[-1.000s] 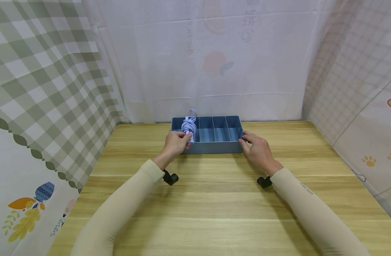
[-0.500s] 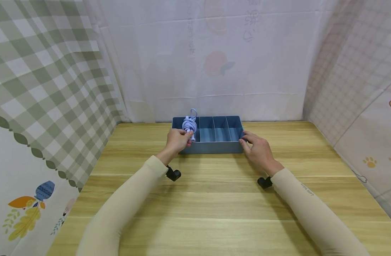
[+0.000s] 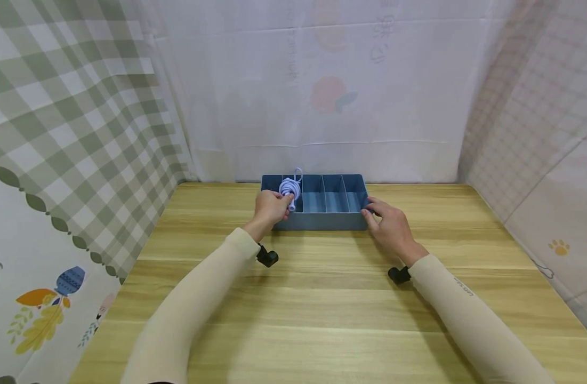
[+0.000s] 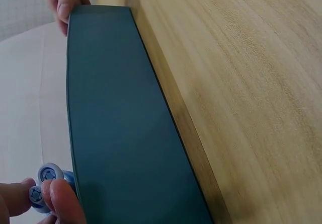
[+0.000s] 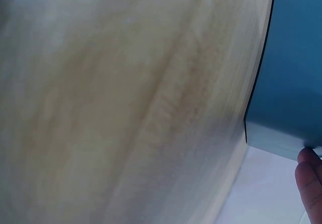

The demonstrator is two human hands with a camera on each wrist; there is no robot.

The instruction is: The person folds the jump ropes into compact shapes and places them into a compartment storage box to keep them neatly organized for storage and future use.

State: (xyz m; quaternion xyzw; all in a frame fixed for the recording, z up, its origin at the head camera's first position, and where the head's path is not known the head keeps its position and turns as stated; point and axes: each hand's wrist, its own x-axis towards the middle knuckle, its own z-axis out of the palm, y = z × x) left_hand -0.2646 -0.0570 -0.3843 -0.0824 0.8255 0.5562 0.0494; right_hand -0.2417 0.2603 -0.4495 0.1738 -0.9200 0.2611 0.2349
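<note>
A bundled lavender jump rope (image 3: 290,186) is pinched between the thumb and fingers of my left hand (image 3: 270,207). It is over the left compartments of a blue-grey divided box (image 3: 322,221), its thin loop sticking up at the back. Two round handle ends (image 4: 49,173) show beside the fingers in the left wrist view, next to the box's rim. Whether the rope touches the box floor cannot be seen. My right hand (image 3: 390,223) grips the box's front right corner, with thumb and fingers on either side of the wall; the right wrist view catches only its fingertips (image 5: 308,176).
The box stands near the back edge of a wooden table (image 3: 312,298), in front of a white printed curtain (image 3: 255,117). A green checked cloth (image 3: 82,96) hangs on the left. A black wrist mount (image 3: 268,258) sits under each sleeve.
My left hand has shifted slightly right with the jump rope, whose handle ends now reach less far forward. My right hand keeps its grip on the box corner. The head view has shifted a little.
</note>
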